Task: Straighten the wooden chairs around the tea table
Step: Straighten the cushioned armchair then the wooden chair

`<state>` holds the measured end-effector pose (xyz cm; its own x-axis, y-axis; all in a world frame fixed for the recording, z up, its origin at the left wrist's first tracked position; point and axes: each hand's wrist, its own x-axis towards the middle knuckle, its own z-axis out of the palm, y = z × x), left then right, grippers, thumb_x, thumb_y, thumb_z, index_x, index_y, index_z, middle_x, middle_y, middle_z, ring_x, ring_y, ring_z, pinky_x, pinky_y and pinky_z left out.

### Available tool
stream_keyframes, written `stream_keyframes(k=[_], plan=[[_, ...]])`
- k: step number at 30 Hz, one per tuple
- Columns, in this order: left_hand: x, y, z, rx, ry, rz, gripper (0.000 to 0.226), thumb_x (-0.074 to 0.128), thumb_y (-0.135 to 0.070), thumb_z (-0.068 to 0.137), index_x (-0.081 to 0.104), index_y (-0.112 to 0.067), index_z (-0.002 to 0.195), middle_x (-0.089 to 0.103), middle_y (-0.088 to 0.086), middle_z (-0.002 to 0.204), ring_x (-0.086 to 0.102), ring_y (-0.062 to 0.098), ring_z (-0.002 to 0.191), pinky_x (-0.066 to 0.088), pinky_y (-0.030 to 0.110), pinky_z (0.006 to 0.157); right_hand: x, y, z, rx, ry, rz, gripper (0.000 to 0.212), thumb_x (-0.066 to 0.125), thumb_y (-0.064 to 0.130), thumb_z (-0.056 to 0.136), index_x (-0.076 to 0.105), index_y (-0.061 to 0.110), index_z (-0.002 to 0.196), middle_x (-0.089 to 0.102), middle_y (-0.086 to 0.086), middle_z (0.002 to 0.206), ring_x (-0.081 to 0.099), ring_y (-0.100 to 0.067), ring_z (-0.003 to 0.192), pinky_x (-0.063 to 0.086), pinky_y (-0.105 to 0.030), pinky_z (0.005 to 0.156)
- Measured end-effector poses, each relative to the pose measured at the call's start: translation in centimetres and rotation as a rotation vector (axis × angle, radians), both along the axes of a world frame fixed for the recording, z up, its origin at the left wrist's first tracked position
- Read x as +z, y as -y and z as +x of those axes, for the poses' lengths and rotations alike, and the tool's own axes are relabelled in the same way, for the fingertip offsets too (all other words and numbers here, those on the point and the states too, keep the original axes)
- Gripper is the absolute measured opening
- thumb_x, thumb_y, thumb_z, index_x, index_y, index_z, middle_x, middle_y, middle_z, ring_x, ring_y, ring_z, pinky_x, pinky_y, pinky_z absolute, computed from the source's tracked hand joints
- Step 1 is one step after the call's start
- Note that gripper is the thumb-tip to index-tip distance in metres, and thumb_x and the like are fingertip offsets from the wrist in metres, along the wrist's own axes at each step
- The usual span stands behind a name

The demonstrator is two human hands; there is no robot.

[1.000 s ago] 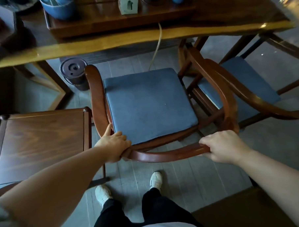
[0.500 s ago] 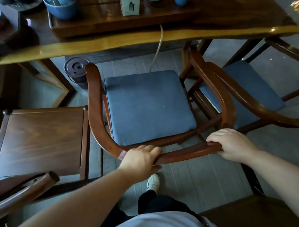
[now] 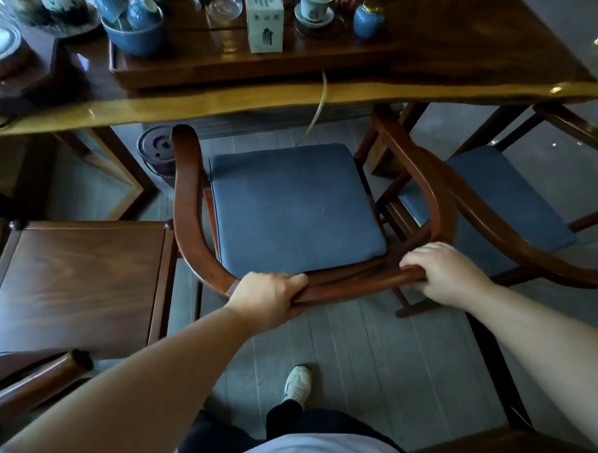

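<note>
Head view: two hands, left hand and right hand, clench one chair; second chair beside.

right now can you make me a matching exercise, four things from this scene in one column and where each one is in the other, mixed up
Things:
1. left hand
2. white box
3. dark round lidded pot
4. white shoe

Places:
A. on the floor under the table edge
B. on the tea tray on the table
C. gripping the chair's curved back rail
D. on the floor behind the chair

Pairs: 1-C, 2-B, 3-A, 4-D
</note>
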<state>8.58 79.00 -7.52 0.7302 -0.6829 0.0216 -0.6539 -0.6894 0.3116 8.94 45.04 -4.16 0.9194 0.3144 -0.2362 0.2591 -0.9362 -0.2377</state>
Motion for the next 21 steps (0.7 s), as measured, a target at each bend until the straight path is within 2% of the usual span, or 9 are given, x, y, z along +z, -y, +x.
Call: stream_keyframes(k=[4,7,9,12,14,17,19,21], plan=[[1.1,0.7,1.2,0.122,-0.097,0.121,0.033,0.058,-0.046,0.088,0.05,-0.02,0.107,0.064,0.0,0.095,0.062,0.025,0.088,0.036,0.031,0.06,0.3,-0.3,1.6,-0.029,-0.063,-0.018,0.034,0.084,0.028,0.069,0.067,0.023,0.098,0.068,0.004,0.097,0.059,-0.024,0.099,0.043,-0.043,0.092],[1.6,0.6,1.3,0.117,-0.175,0.206,0.035,0.055,-0.047,0.09,0.044,-0.02,0.11,0.06,0.001,0.103,0.059,0.025,0.096,0.044,0.033,0.066,1.4,-0.7,1.8,-0.028,-0.12,-0.068,0.037,0.079,0.036,0.073,0.063,0.028,0.105,0.064,0.009,0.102,0.056,-0.02,0.104,0.043,-0.038,0.091],[2.4,-0.1,1.2,0.117,-0.209,0.244,0.042,0.056,-0.048,0.088,0.043,-0.02,0.116,0.059,0.0,0.11,0.057,0.024,0.101,0.046,0.034,0.07,2.5,-1.9,1.7,0.033,-0.17,-0.104,0.052,0.075,0.046,0.073,0.057,0.029,0.119,0.062,0.008,0.115,0.054,-0.018,0.111,0.041,-0.036,0.095],[4.4,-2.9,0.8,0.103,-0.163,0.255,0.056,0.056,-0.055,0.084,0.041,-0.021,0.126,0.058,-0.001,0.118,0.055,0.022,0.109,0.049,0.036,0.081,4.0,-6.3,1.6,0.217,-0.176,-0.123,0.075,0.066,0.063,0.071,0.045,0.027,0.133,0.055,0.006,0.132,0.048,-0.016,0.121,0.036,-0.036,0.103],[5.9,-6.2,0.1,0.095,-0.105,0.238,0.055,0.053,-0.058,0.085,0.044,-0.022,0.126,0.058,-0.002,0.12,0.055,0.021,0.111,0.048,0.036,0.083,4.8,-10.9,1.6,0.318,-0.123,-0.087,0.076,0.062,0.068,0.071,0.046,0.026,0.132,0.055,0.005,0.132,0.049,-0.016,0.121,0.034,-0.036,0.104],[7.9,-12.4,-1.5,0.102,-0.019,0.205,0.054,0.047,-0.058,0.085,0.05,-0.023,0.124,0.062,-0.002,0.116,0.059,0.022,0.107,0.051,0.035,0.081,5.4,-18.8,1.2,0.425,-0.015,0.031,0.067,0.058,0.066,0.072,0.055,0.021,0.122,0.061,0.002,0.12,0.056,-0.021,0.11,0.041,-0.039,0.096],[8.9,-17.0,-2.9,0.112,-0.003,0.203,0.045,0.052,-0.055,0.084,0.053,-0.022,0.114,0.065,0.001,0.104,0.063,0.027,0.095,0.054,0.036,0.073,5.3,-23.8,0.4,0.458,0.029,0.13,0.057,0.059,0.061,0.072,0.058,0.021,0.113,0.064,0.002,0.108,0.059,-0.022,0.099,0.045,-0.041,0.088],[9.8,-22.5,-4.6,0.157,-0.026,0.239,0.04,0.05,-0.055,0.084,0.057,-0.02,0.103,0.065,0.003,0.096,0.063,0.029,0.089,0.055,0.037,0.069,5.2,-29.1,-0.8,0.492,0.041,0.202,0.052,0.06,0.056,0.073,0.059,0.02,0.11,0.064,0.001,0.106,0.06,-0.023,0.096,0.048,-0.042,0.083]])
